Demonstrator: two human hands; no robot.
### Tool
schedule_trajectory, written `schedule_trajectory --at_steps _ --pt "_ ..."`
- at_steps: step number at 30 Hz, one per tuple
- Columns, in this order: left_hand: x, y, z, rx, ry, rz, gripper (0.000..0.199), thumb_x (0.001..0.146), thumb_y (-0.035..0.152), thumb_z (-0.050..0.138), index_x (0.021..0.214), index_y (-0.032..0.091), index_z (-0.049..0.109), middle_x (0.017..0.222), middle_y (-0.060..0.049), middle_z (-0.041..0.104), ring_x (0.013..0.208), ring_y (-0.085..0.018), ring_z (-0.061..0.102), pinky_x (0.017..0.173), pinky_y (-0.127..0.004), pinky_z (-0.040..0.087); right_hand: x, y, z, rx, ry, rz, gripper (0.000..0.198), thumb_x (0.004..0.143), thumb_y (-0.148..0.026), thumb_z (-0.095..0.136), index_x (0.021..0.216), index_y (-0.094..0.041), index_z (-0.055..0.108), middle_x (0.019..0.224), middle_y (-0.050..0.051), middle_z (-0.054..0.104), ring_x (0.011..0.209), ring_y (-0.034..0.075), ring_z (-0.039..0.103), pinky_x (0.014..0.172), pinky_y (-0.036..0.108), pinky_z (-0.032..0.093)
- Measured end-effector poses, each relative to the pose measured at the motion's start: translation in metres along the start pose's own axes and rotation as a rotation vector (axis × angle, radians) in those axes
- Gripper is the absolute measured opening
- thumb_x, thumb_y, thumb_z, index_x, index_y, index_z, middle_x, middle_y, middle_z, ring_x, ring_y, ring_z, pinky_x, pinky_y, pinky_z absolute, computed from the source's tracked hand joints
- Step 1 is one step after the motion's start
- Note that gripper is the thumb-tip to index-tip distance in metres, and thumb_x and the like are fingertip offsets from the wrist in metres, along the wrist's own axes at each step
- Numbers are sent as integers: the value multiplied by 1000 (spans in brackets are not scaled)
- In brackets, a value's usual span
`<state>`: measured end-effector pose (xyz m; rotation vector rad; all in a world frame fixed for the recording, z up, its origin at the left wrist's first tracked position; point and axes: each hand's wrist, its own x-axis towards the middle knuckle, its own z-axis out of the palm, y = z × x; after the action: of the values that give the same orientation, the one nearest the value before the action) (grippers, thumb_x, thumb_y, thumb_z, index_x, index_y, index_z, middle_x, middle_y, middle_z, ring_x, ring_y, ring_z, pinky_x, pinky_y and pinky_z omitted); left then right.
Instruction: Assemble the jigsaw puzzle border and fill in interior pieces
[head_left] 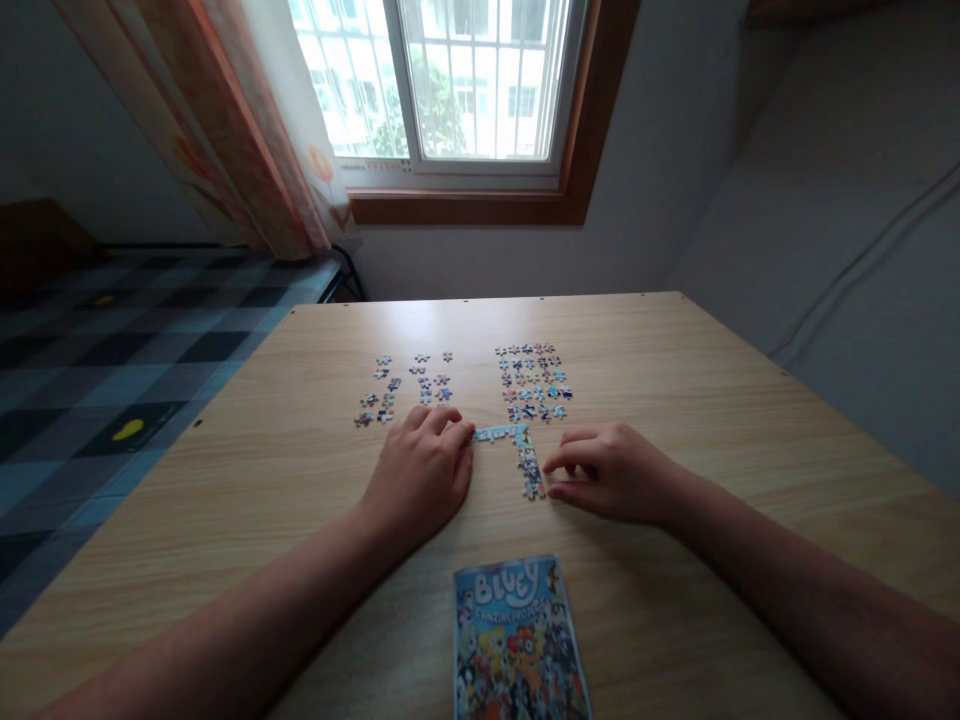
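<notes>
A partly joined jigsaw puzzle [496, 433] lies on the table, its light-blue top strip meeting a darker strip that runs toward me in a corner shape. My left hand [427, 460] is closed, its curled fingertips at the left end of the top strip; the thumb is tucked below. Beside the lower right edge of the joined pieces rests my right hand [600, 470], with thumb and forefinger apart and nothing visible between them. Loose puzzle pieces [534, 380] form close rows beyond the puzzle. More loose pieces [426, 384] are spread beyond my left hand.
A colourful "Bluey" picture sheet or box [517, 640] lies near me between my forearms. The wooden table [675, 370] reaches toward a window [480, 90]. On the left are a curtain [255, 130] and a bed with a checked cover [157, 350].
</notes>
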<state>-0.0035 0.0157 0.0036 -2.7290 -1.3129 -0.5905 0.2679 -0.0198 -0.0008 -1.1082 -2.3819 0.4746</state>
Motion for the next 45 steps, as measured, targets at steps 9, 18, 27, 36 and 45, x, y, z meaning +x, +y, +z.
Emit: schedule_trajectory --at_steps 9,18,27,36,45 --pt "3 -5 1 39 -21 -19 29 94 28 54 117 17 69 118 -11 69 108 -30 57 95 -51 50 1 -3 -1 -10 2 8 17 87 -37 71 85 -20 74 75 -1 66 63 9 56 61 24 40" --pt "4 -10 3 46 -1 -19 28 95 28 56 117 18 69 117 -11 69 108 -30 57 96 -51 50 2 -5 -1 -18 -10 21 18 86 -36 72 81 -19 72 74 -1 65 63 9 55 60 24 38" --pt "5 -11 6 36 24 -10 26 94 27 57 115 19 71 115 -11 69 107 -30 57 94 -50 50 1 -5 -2 45 3 12 21 92 -31 63 78 -17 70 72 0 63 59 9 52 57 24 35" --pt "8 -8 5 37 1 -30 24 95 28 57 112 19 72 114 -10 70 106 -31 57 93 -49 49 2 -5 -2 54 -11 42 15 89 -19 60 87 -18 75 77 1 68 61 9 55 59 24 38" --pt "9 -8 8 43 27 -20 23 94 29 57 109 20 72 113 -9 70 104 -30 57 92 -49 49 4 -3 -2 60 19 38 17 90 -22 60 87 -17 77 74 2 68 62 10 55 58 25 39"
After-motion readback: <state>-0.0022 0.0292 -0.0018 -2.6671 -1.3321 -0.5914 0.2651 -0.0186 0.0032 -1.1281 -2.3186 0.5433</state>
